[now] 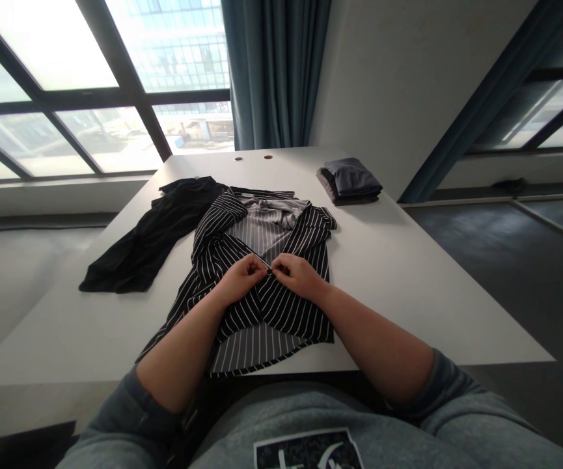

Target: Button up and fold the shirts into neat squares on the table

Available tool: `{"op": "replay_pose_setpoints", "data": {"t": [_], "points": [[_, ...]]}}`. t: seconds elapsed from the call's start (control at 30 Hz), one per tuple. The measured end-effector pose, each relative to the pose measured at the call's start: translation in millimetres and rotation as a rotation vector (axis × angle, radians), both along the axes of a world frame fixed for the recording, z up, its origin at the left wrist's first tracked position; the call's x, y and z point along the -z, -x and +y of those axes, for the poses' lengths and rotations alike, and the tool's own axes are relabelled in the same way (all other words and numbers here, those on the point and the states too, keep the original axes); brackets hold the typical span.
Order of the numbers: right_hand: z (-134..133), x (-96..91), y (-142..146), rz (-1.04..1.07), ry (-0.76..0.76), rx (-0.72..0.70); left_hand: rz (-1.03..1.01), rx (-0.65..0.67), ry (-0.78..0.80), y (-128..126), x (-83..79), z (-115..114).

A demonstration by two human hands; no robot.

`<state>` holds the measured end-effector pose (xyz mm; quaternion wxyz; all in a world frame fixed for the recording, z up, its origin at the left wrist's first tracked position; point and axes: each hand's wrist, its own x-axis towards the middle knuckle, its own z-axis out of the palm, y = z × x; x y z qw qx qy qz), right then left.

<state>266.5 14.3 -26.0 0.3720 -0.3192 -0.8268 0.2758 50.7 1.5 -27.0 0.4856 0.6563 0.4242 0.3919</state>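
Striped shirt (266,319) on white table (408,306) by windows (51,137); left hand (242,279) and right hand (298,277) pinch its front.

Your shirt (256,312) is black with white stripes, the cloth (139,251) at left plain black, the bundle (349,181) at the desk's far edge dark grey.

The black-and-white striped shirt (261,319) is a smooth, matt woven cloth with a faint sheen along its folds, while the black garment (139,251) on the left looks like a softer, matt fabric, and the folded grey cloth (349,179) at the far right is dull and smooth. Beneath them, the white tabletop (418,293) has a smooth, matt laminate-like finish, and the teal curtain (274,65) beyond is plain, softly matt cloth.
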Motion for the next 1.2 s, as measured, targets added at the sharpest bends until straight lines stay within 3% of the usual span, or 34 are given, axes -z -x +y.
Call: {"op": "replay_pose_setpoints", "data": {"t": [0.33,0.6,0.87,1.2], "points": [[-0.1,5.6,4.8,0.07,0.124,-0.032,0.002,-0.016,-0.017,-2.8,0.6,-0.9],[0.8,7.7,3.3,0.079,0.131,0.047,-0.03,0.013,0.1,-0.5,-0.6,0.0],[-0.8,-7.7,-5.3,0.022,-0.122,0.033,-0.066,0.021,0.063,-0.5,-7.8,-2.2],[-4.7,-6.0,-4.9,0.05,-0.055,-0.036,-0.113,0.031,0.087,-3.1,-11.3,-5.3]]}}
